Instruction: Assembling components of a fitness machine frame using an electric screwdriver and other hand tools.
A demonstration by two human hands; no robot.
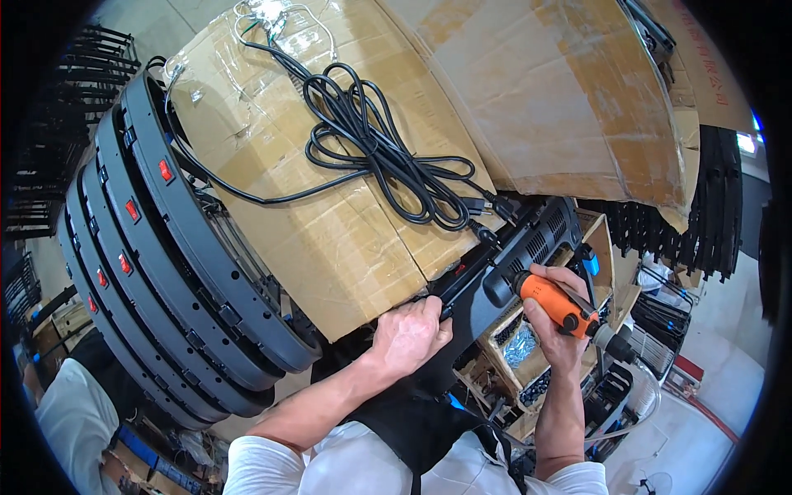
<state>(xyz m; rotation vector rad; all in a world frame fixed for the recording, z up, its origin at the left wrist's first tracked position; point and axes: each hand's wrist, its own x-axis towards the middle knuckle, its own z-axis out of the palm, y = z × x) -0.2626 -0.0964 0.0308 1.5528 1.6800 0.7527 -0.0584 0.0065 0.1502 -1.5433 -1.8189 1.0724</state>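
Work looks unfinished: the right hand (551, 332) grips an orange power tool (541, 298); the left hand (406, 338) curls at the black housing (469, 313), hold unclear.

White short-sleeve shirt (351, 462), left sleeve (260, 466) loose at the hem. Black apron (421, 433) over the chest, dark narrow straps. Forearms bare, left hand (408, 337) and right hand (554, 338) ungloved.

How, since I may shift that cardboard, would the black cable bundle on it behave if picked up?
The black cable bundle would probably sag, since its loops curve and splay freely. It may still lift as one clump, as the loops look gathered near the middle. The loose length trailing left toward the dark rings could drag or snag.
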